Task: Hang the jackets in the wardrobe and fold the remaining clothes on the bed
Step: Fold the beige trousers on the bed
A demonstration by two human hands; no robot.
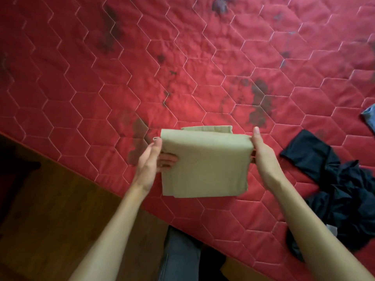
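A beige garment [205, 165], folded into a thick square, is held up above the red quilted bed [101, 78]. My left hand [151, 161] grips its left edge, thumb on top and fingers underneath. My right hand [261, 155] grips its right edge at the upper corner. Both hands hold it near the bed's front edge. A crumpled black garment [341, 191] lies unfolded on the bed to the right, close to my right forearm.
A bit of blue-grey cloth [370, 118] shows at the right edge of the bed. The mattress has dark stains. Wooden floor [60, 209] lies at the lower left, beside my legs in grey trousers [180, 258].
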